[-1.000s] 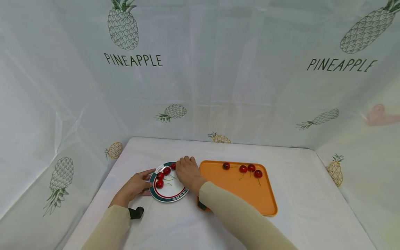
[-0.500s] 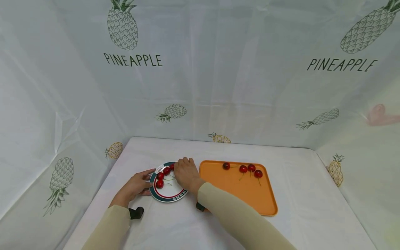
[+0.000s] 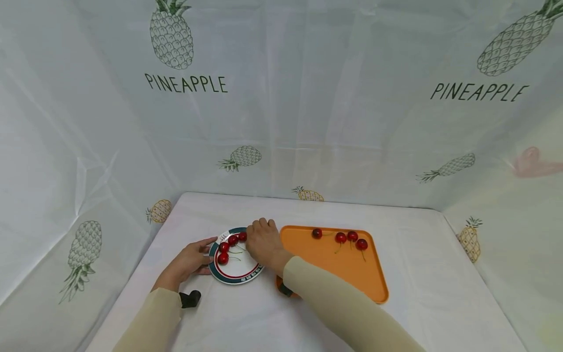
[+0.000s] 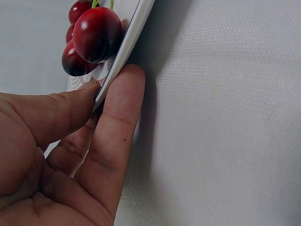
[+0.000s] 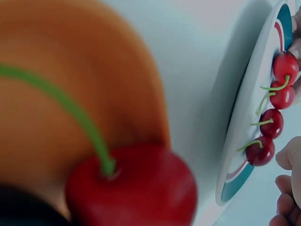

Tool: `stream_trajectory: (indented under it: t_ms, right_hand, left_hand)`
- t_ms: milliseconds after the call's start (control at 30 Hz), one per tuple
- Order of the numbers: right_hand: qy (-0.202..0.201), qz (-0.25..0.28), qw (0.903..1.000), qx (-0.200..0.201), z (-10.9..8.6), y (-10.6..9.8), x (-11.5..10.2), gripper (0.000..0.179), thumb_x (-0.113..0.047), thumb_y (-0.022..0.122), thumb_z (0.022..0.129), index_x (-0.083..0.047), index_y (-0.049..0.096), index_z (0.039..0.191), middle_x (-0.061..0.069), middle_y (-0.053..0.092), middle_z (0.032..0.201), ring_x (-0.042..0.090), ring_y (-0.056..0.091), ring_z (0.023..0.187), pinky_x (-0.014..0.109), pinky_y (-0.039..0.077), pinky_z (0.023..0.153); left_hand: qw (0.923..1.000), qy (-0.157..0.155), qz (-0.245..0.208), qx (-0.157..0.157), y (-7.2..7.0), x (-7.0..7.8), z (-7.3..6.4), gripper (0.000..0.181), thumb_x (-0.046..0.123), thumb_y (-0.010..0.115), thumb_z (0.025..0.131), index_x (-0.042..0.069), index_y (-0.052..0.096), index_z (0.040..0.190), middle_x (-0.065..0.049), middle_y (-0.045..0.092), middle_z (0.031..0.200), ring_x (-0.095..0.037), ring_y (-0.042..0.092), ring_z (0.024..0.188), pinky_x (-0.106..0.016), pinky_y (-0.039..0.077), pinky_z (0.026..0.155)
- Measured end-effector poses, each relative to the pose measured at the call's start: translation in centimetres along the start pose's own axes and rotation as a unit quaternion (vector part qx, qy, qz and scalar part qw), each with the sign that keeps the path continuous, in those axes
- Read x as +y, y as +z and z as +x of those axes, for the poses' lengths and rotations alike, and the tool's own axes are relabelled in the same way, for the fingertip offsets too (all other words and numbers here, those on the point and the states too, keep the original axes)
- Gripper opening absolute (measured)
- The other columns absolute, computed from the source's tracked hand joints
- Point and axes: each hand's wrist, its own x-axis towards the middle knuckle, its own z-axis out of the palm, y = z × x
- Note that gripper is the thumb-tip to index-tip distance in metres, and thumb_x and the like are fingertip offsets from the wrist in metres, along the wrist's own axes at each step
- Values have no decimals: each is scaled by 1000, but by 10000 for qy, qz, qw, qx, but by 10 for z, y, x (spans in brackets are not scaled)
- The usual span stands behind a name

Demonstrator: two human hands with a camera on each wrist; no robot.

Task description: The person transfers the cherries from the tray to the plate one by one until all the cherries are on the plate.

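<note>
Left hand [image 3: 189, 261] and right hand [image 3: 264, 244] are both at the round plate [image 3: 241, 265] on my head view: the left at its left rim, the right over its right side, knuckles up. Four red cherries [image 3: 223, 258] sit in a curve along the plate's left and far side, the last just beside the right hand. To the right, an orange tray [image 3: 356, 264] lies on the white-covered counter [image 3: 440, 274], partly hidden from me by a beige sleeve [image 3: 343, 308]; four other cherries [image 3: 340, 237] show near its far edge. Behind rises a pale sheet [image 3: 343, 127] with pineapple drawings.

My left wrist feed gives me the grip up close: thumb [image 4: 61, 110] on top, a finger [image 4: 120, 122] underneath, plate rim pinched between. The plate's cherries bunch just past the thumb.

On my right wrist feed, a large stemmed cherry [image 5: 131, 188] looms against the blurred tray. Farther off, the plate's four cherries stand in a row, and beside the lowest I see the right hand's thumb and fingertips, loosely bent and apart; its remainder is out of frame.
</note>
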Motion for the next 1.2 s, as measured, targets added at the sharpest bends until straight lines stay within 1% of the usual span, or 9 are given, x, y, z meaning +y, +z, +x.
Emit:
stream_trajectory:
  t_ms: [233, 367, 500, 600, 767, 900, 1033, 1200]
  right_hand:
    - [-34, 28, 9998, 169, -16, -9, 12, 32, -42, 57, 106, -11, 63, 113, 1, 55, 99, 22, 48, 99, 36, 47, 92]
    - [-18, 99, 9994, 319, -26, -9, 21, 32, -43, 58, 106, -11, 61, 112, 2, 54, 99, 23, 47, 100, 37, 45, 92]
    - [36, 196, 9987, 479, -37, -9, 32, 33, -43, 62, 104, -11, 62, 114, 3, 54, 100, 24, 48, 100, 39, 45, 91]
    - [69, 274, 9984, 490, -47, -8, 41, 35, -43, 65, 103, -11, 63, 117, 4, 56, 103, 25, 48, 102, 40, 46, 93]
    - [80, 315, 9979, 560, -68, -6, 59, 34, -42, 65, 102, -11, 63, 115, 5, 58, 106, 26, 51, 103, 42, 48, 95]
    - [126, 295, 9966, 754, -87, -4, 70, 32, -40, 65, 102, -9, 63, 108, 6, 59, 103, 27, 53, 100, 42, 48, 92]
    - [72, 457, 9938, 1010, -106, 1, 78, 27, -36, 66, 101, -9, 62, 100, 6, 57, 96, 27, 51, 95, 42, 46, 88]
    - [-85, 598, 9868, 1503, -131, 6, 83, 27, -32, 73, 97, -10, 59, 88, 4, 54, 87, 25, 48, 85, 43, 47, 83]
  left_hand:
    - [10000, -34, 28, 18, 0, 0, -1, 72, -6, 64, 98, 15, 40, 163, -29, 42, 153, -21, 69, 89, -37, 66, 75]
    - [9999, -33, 120, 47, 0, 1, -2, 72, -4, 65, 99, 16, 41, 163, -28, 42, 151, -21, 69, 86, -36, 66, 75]
    - [9998, -20, 169, 35, 0, 2, -3, 72, -3, 65, 99, 16, 40, 164, -29, 41, 151, -21, 68, 86, -36, 66, 75]
    - [9998, -19, 177, 25, 0, 2, -3, 72, -3, 65, 99, 16, 40, 164, -30, 41, 152, -21, 68, 87, -36, 66, 75]
    - [9998, -11, 213, 12, -1, 3, -3, 72, -4, 65, 99, 16, 40, 164, -30, 41, 151, -21, 68, 88, -36, 66, 75]
    - [9997, -25, 254, 19, 0, 5, -4, 72, -4, 65, 99, 15, 39, 164, -30, 41, 150, -21, 68, 87, -35, 66, 75]
    - [9997, -58, 227, 14, 0, 5, -4, 72, -4, 65, 99, 15, 39, 164, -29, 41, 149, -22, 67, 88, -35, 65, 74]
    - [9997, -129, 222, 26, 0, 5, -3, 73, -3, 65, 99, 16, 39, 164, -29, 41, 151, -22, 67, 88, -34, 65, 75]
